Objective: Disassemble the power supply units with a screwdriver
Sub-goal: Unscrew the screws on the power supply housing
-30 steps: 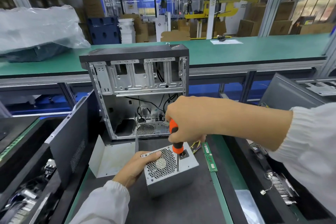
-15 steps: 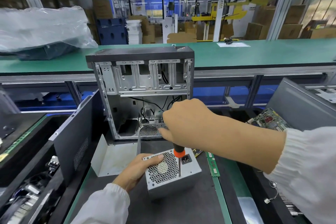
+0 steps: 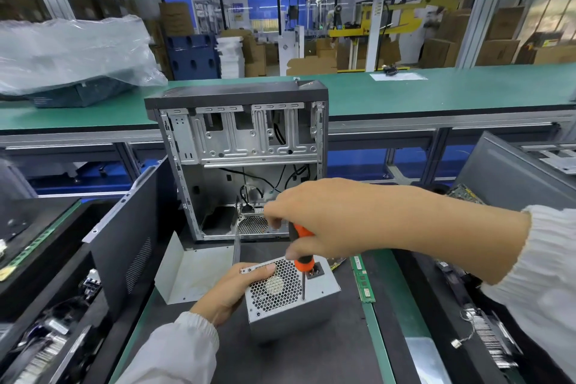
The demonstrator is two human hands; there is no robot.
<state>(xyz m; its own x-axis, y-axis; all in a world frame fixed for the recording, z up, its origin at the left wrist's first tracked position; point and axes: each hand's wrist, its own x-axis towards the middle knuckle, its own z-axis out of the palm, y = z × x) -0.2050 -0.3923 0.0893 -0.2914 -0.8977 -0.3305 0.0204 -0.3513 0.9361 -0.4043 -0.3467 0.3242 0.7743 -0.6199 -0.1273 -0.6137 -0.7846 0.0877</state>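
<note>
Cardboard boxes and yellow machinery fill the workshop behind a long green table point(image 3: 436, 93), and nearer to me a dark mat point(image 3: 311, 362) covers the work surface where the person stands. On that mat sits the power supply unit point(image 3: 290, 299), a grey metal box with its honeycomb fan grille facing up, just in front of an open computer case point(image 3: 243, 159) that stands upright with its side panel off.

The left hand point(image 3: 230, 290) holds the unit from its left side, fingers curled round the box and the thumb lying along the top edge of the grille. The right hand point(image 3: 314, 221) hovers directly above the unit and grips the orange and black handle of a screwdriver point(image 3: 300, 262), its fingers wrapped closely round it. The shaft points straight down, its tip meeting the top face beside the grille, close to the black power socket.

A green memory stick point(image 3: 363, 280) lies on the mat just right of the unit. A bent sheet-metal panel point(image 3: 193, 271) rests to its left.
</note>
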